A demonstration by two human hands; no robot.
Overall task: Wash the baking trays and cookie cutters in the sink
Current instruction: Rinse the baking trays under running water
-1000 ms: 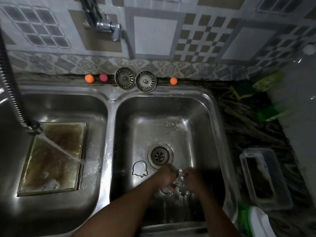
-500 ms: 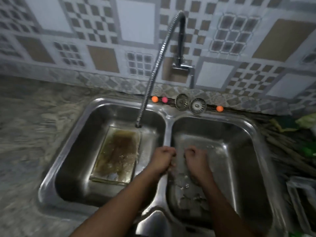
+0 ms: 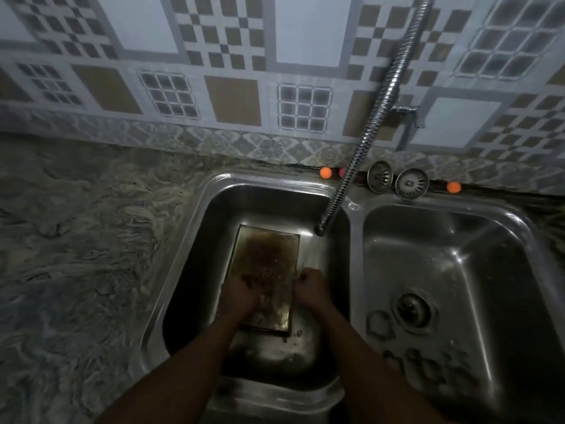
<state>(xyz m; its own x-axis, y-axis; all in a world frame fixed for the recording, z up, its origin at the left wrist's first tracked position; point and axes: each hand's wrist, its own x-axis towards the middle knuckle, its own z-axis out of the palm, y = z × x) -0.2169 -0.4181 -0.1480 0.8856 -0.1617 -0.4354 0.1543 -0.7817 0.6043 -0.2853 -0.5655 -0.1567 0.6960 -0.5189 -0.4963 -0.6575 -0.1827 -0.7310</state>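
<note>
Rectangular baking tray (image 3: pixel 264 270) flat on the floor of the left basin (image 3: pixel 195 270), long side running 12 to 6 o'clock; metal rim, bottom coated brown and wet. Cookie cutters (image 3: pixel 380 324) in the right basin (image 3: pixel 489 270), at 3 o'clock from the tray, just at 9 o'clock of the drain (image 3: pixel 412 310); more toward 6 o'clock, smeared by blur, shapes not readable. Left hand (image 3: pixel 241 296) on the tray's 9 o'clock edge, fingers reaching over the brown bottom; too dark to tell whether curled round the rim or lying flat. Right hand (image 3: pixel 312 286) at the 3 o'clock edge, fingers curled tight against the rim, gripping it, under the water (image 3: pixel 308 252) falling from the hose faucet (image 3: pixel 376 117). Both forearms cut off at the bottom frame. Tray's near-left corner hidden under the left hand.
</note>
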